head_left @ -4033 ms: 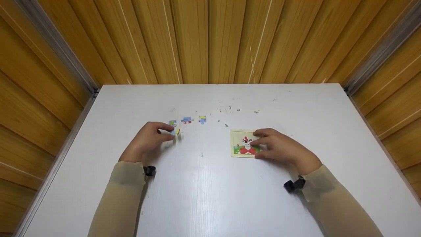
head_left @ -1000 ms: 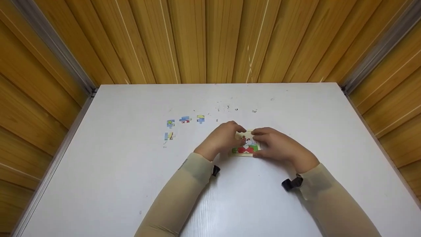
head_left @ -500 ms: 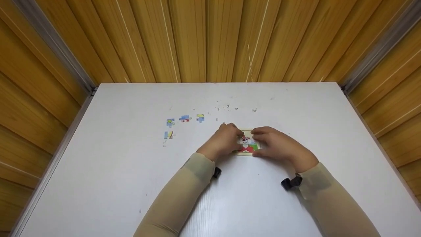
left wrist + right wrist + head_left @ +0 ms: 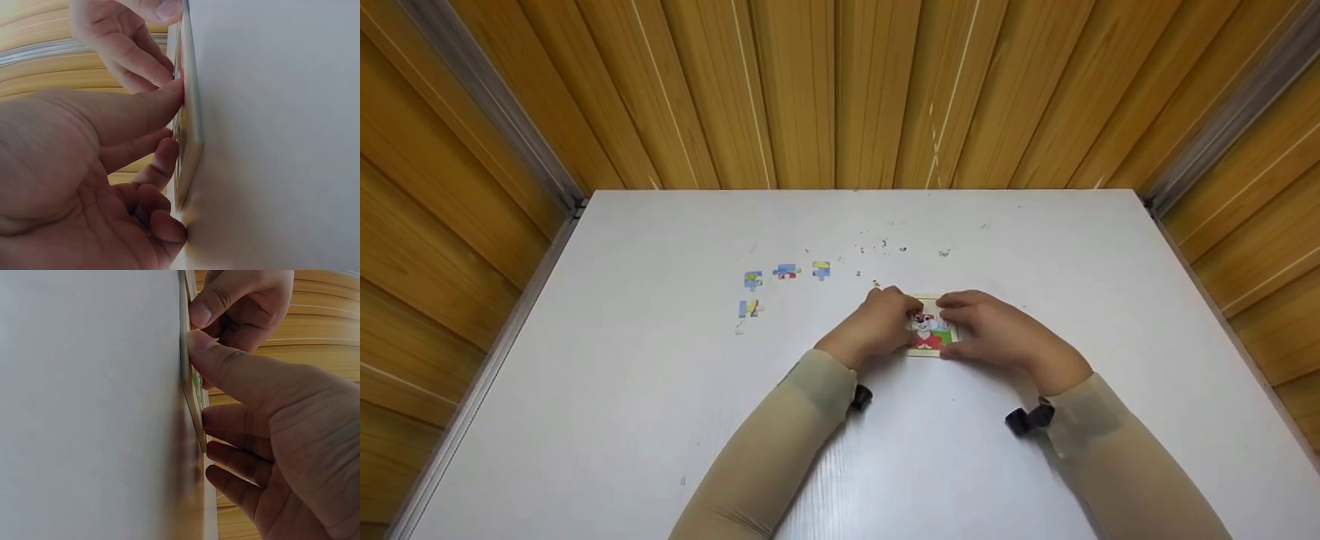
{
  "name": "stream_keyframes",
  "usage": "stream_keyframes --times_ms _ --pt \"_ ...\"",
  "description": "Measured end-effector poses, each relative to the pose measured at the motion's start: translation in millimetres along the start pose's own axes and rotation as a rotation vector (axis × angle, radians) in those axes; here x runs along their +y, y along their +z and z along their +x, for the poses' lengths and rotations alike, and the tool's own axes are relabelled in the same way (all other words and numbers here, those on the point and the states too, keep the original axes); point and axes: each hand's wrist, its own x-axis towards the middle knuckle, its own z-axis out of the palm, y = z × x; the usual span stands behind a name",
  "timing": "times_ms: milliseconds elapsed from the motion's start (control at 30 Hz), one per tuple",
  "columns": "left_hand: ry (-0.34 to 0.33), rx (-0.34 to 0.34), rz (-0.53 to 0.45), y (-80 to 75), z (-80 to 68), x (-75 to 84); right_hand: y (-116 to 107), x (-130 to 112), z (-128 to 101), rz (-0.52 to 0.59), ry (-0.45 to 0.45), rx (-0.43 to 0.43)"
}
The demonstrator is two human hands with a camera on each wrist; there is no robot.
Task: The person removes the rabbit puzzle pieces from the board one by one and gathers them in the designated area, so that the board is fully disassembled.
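At nine to ten o'clock of the hands we see four loose puzzle pieces [image 4: 784, 283] on the white desk [image 4: 622, 390]. At centre lies the puzzle board [image 4: 930, 328], flat on the desk. Our left hand [image 4: 876, 324] presses curled fingertips [image 4: 169, 95] onto the board's left part; our right hand [image 4: 997, 334], at three o'clock, pinches its right edge in a thumb-and-finger grip.

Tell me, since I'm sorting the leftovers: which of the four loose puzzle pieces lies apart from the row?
The blue-and-yellow piece. It lies alone, closer to the person, below the left end of the row formed by the other three pieces.
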Motion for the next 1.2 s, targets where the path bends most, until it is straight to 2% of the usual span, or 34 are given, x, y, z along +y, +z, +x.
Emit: stream_keyframes --times_ms 400,700,1000,1200 --pt "0.028 0.059 -0.087 -0.5 -0.7 -1.6 -2.5 -1.2 -1.9 -0.007 -0.023 0.006" --pt "0.095 0.093 -0.033 0.1 -2.5 -3.4 -1.5 -0.9 -2.3 -0.008 -0.041 0.015" --pt "0.099 0.117 -0.046 0.7 -1.7 -2.1 -0.5 0.2 -1.7 -0.008 -0.045 0.018" --pt "0.072 0.109 -0.132 -4.4 -2.2 -2.2 0.2 1.0 -1.5 -0.001 -0.036 0.014"
